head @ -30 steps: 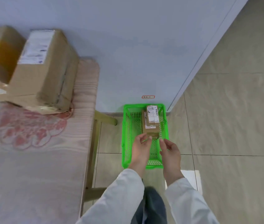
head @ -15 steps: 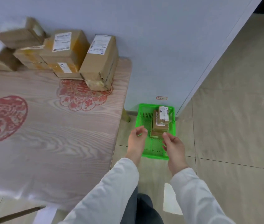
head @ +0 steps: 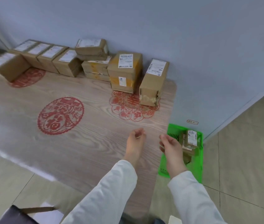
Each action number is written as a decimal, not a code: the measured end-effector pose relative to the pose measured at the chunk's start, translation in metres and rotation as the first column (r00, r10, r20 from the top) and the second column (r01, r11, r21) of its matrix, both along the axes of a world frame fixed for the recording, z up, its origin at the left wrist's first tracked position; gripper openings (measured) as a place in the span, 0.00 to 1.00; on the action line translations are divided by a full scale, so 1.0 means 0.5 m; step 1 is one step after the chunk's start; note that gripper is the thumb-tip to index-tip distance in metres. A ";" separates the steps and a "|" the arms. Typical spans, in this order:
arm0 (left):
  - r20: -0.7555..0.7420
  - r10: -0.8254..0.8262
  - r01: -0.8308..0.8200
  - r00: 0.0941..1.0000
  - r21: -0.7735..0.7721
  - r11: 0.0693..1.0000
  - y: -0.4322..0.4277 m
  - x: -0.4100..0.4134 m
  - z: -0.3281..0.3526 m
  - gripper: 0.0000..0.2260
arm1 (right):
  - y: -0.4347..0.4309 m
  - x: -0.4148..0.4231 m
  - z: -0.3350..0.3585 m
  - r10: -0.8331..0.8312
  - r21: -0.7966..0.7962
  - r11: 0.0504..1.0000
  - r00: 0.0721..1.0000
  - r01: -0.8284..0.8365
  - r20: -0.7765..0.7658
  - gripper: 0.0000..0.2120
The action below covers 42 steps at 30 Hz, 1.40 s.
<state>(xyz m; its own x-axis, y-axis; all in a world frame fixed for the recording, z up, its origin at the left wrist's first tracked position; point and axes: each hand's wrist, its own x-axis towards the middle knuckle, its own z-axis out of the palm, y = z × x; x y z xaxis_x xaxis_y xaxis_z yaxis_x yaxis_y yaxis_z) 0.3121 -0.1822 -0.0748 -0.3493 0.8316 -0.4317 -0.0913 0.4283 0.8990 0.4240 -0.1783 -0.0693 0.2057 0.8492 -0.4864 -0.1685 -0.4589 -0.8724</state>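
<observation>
Head view: left hand [head: 136, 139] and right hand [head: 170, 144] hover empty, loosely curled, by the bench [head: 95, 143] edge; parcels [head: 191, 139] sit stacked in the green basket [head: 200, 159]. Next, likely a reach to the nearest box [head: 154, 83].

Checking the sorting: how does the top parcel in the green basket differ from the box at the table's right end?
The top parcel lies in the green basket; the end box stands on the table. The end box looks bulkier and its near face is torn; the top parcel's visible faces look intact. Both are brown cardboard with white labels.
</observation>
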 end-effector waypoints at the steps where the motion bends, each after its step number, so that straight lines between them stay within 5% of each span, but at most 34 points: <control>1: -0.001 0.002 -0.002 1.000 0.004 1.000 0.005 -0.041 0.005 0.06 | 0.006 -0.039 0.006 0.010 0.007 1.000 1.000 -0.010 0.011 0.13; 11: 0.023 0.078 -0.079 0.997 0.020 0.997 0.047 -0.433 0.036 0.07 | 0.058 -0.383 0.047 0.095 0.031 0.995 0.995 -0.095 -0.012 0.13; 22: 0.037 0.101 -0.102 0.994 0.025 0.994 0.146 -0.555 0.065 0.08 | 0.212 -0.462 0.081 0.159 0.074 0.984 0.986 -0.162 0.039 0.21; 27: 0.018 0.094 -0.094 0.995 0.015 0.995 0.216 -0.617 0.079 0.18 | 0.289 -0.514 0.091 0.163 0.084 0.983 0.986 -0.160 -0.020 0.27; 33: 0.015 0.082 -0.083 0.996 0.021 0.996 0.377 -0.740 0.086 0.27 | 0.438 -0.602 0.101 0.128 0.120 0.984 0.991 -0.130 0.030 0.32; 37: -0.035 0.044 -0.042 0.998 0.044 0.998 0.516 -0.816 0.100 0.29 | 0.555 -0.656 0.094 0.066 0.127 0.989 0.996 -0.072 0.056 0.24; 42: -0.056 0.012 -0.008 0.998 0.075 0.997 0.657 -0.870 0.091 0.31 | 0.675 -0.714 0.072 0.036 0.145 0.989 0.999 -0.041 0.035 0.35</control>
